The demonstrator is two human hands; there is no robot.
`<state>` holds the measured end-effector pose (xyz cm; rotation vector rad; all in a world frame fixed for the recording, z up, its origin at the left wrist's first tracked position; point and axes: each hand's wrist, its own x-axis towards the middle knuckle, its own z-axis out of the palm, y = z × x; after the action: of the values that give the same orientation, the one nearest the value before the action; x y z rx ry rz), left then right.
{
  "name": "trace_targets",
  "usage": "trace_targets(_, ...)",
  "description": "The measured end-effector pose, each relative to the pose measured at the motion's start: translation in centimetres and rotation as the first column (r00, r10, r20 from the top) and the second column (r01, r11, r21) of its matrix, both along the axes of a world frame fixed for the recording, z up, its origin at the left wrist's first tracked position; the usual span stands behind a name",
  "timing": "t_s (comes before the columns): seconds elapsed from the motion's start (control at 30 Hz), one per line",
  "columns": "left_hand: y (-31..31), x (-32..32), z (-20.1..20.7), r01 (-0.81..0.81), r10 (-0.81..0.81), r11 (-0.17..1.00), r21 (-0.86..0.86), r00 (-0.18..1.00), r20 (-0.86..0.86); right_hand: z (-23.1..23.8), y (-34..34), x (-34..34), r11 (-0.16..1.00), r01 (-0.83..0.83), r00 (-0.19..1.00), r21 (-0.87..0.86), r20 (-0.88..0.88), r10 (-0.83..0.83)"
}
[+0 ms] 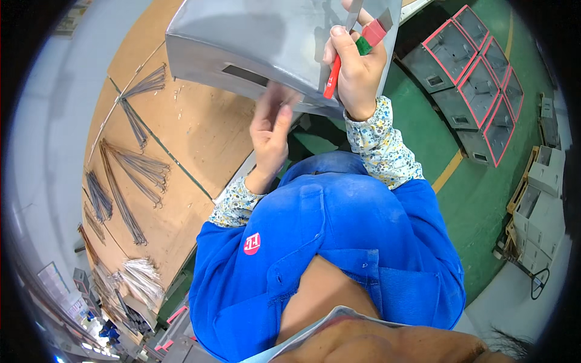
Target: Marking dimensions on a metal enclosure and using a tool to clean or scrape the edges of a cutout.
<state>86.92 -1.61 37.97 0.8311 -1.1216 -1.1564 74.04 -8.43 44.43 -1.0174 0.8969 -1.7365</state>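
A grey sheet-metal box (pixel 254 39) with a dark rectangular slot (pixel 245 74) in its near side stands in front of me. My right hand (pixel 361 75) is closed over the box's right part, gripping a slim red-handled tool (pixel 332 78). A thin metal blade (pixel 354 13) rises above the fist, and a pink-and-green piece (pixel 375 33) sticks out beside it. Whether these parts belong together I cannot tell. Close to the box's near edge, right of the slot, is my left hand (pixel 270 130). Its fingers are blurred but look stretched, thumb apart, holding nothing visible.
Bundles of thin metal rods with hooked ends (pixel 139 163) lie on the brown worktable (pixel 200 139) at left. Stacked grey boxes with red-edged openings (pixel 475 78) stand on the green floor at right. Farther right are light grey boxes (pixel 538 224) on a wooden pallet.
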Motion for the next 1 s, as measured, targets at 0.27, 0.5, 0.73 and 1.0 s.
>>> trace_targets(0.27, -4.1, 7.9, 7.5, -0.166, 0.756, 0.531, -0.831, 0.536, 0.376, -0.3, -0.5, 0.2, 0.997, -0.026, 0.999, -0.071, 0.026, 0.028)
trace_targets(0.5, -11.1, 8.8, 11.7, -0.122, 0.352, 0.883, -0.452, 0.81, 0.469, 1.2, 0.6, 0.0, 0.993, -0.118, 0.993, -0.001, -0.003, 0.118)
trace_targets(0.73, -12.1, 9.2, 10.3, -0.19, 0.433, 0.82, -0.541, 0.823, 0.367, -1.3, 0.8, -0.8, 0.987, 0.034, 0.975, -0.157, -0.21, -0.067)
trace_targets(1.0, -13.2, 10.8, 9.4, -0.325, 0.549, 0.794, -0.513, 0.747, 0.376, -6.2, 7.1, -1.0, 0.849, -0.308, 0.66, -0.43, -0.739, -0.135)
